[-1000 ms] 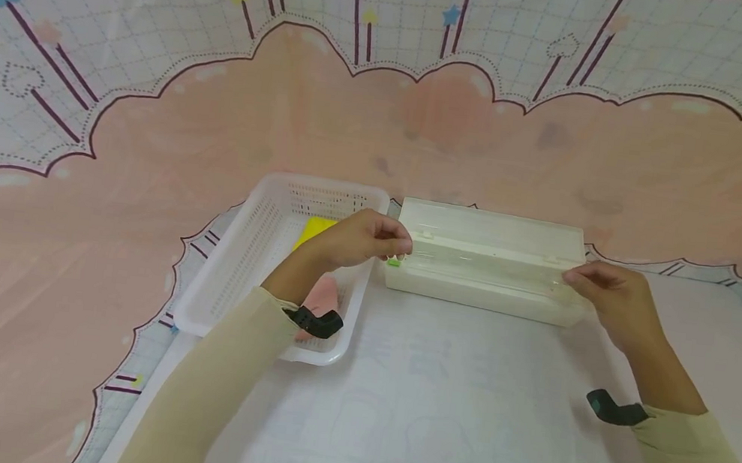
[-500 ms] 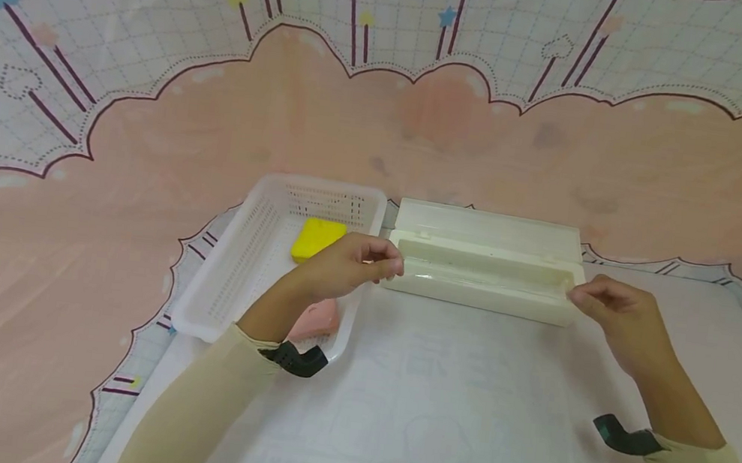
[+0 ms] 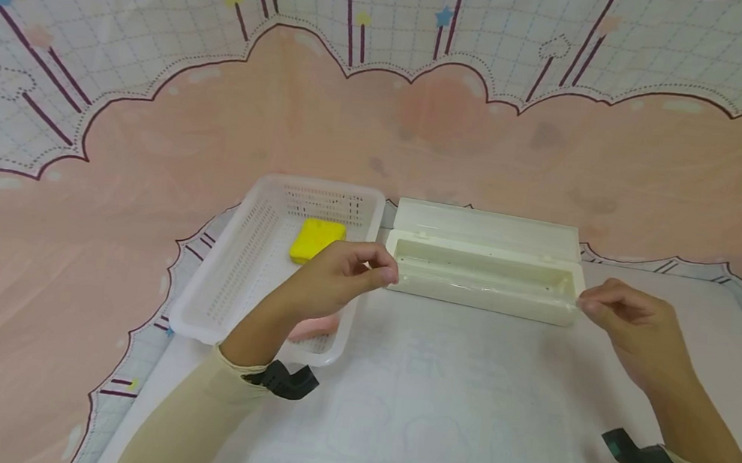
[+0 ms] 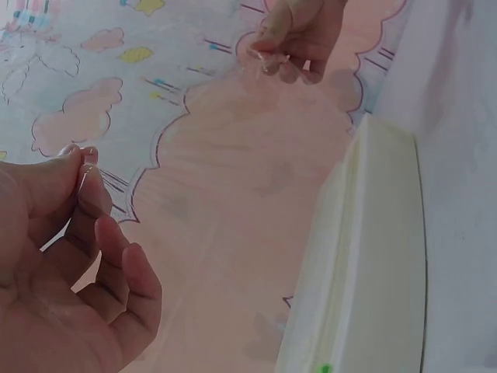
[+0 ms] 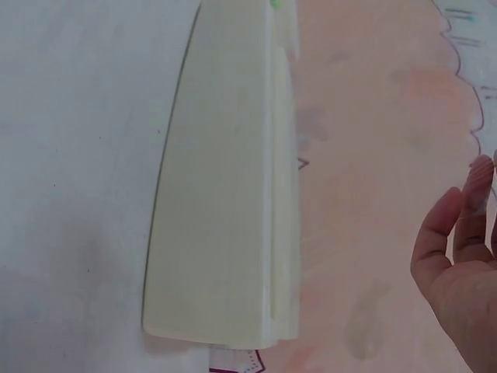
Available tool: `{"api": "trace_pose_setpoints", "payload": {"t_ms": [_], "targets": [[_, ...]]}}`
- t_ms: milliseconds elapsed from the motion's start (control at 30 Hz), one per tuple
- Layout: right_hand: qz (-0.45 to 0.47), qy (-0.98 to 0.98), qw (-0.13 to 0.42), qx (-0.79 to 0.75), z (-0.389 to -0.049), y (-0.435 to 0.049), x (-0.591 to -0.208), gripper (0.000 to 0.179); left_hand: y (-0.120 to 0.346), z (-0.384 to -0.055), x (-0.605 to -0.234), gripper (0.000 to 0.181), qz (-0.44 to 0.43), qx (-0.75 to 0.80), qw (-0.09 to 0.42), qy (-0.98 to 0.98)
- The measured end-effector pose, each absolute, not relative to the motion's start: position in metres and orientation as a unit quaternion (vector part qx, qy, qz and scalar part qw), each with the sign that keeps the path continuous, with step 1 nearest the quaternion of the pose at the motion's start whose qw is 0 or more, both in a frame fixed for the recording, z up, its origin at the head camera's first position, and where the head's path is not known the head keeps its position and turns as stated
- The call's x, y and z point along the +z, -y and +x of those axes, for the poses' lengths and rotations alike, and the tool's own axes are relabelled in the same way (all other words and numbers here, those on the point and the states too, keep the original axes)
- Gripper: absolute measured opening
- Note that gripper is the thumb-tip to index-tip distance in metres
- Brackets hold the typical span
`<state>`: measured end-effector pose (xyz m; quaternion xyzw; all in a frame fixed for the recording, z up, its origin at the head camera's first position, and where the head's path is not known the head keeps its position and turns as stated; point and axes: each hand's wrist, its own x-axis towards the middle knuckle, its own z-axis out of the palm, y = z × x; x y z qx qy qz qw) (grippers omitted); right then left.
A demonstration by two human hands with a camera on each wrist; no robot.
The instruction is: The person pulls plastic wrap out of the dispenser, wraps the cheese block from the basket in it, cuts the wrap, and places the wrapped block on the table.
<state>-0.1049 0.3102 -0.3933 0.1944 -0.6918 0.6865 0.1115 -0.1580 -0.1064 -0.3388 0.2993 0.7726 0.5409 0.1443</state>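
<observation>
In the head view, my left hand (image 3: 346,278) and right hand (image 3: 639,331) are raised in front of a long cream box (image 3: 486,300), one near each end. The thumb and forefinger of each hand pinch a sheet of clear plastic film (image 3: 454,284), seen only by faint glints. The film spans between the hands and overlaps the box's front in this view. The box's lid (image 3: 487,228) stands open at the back, showing a long hollow trough. Creases of film show at the right hand's fingertips in the left wrist view.
Left of the box stands a white perforated basket (image 3: 208,297). Inside it lie a yellow block (image 3: 316,239) and a pink piece (image 3: 316,328), partly hidden by my left hand. A white sheet (image 3: 419,418) covers the table, with a printed peach cloth (image 3: 454,150) behind.
Both hands have moved down and toward me, drawing slightly farther apart, with the film between them. The box's trough and the yellow block show more fully. Box and basket have stayed in place.
</observation>
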Motion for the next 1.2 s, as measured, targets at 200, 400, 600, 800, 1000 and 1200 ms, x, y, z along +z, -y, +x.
{"api": "trace_pose_setpoints", "payload": {"t_ms": [200, 400, 600, 800, 1000, 1200], "targets": [[0.21, 0.68, 0.095, 0.696, -0.095, -0.311, -0.39, 0.023, 0.108, -0.144, -0.338, 0.011, 0.281, 0.584, 0.191, -0.737], [0.255, 0.614, 0.084, 0.742, -0.092, -0.313, -0.395, 0.023, 0.108, -0.136, -0.34, 0.012, 0.28, 0.601, 0.194, -0.723], [0.263, 0.607, 0.084, 0.745, -0.089, -0.312, -0.394, 0.022, 0.109, -0.13, -0.337, 0.015, 0.29, 0.592, 0.18, -0.73], [0.3, 0.581, 0.088, 0.751, -0.088, -0.311, -0.388, 0.014, 0.111, -0.125, -0.33, 0.012, 0.303, 0.595, 0.166, -0.725], [0.321, 0.578, 0.089, 0.746, -0.084, -0.31, -0.38, 0.01, 0.115, -0.12, -0.324, 0.012, 0.327, 0.609, 0.157, -0.705], [0.389, 0.523, 0.084, 0.754, -0.077, -0.301, -0.368, 0.01, 0.119, -0.116, -0.322, 0.022, 0.399, 0.62, 0.146, -0.66]]}}
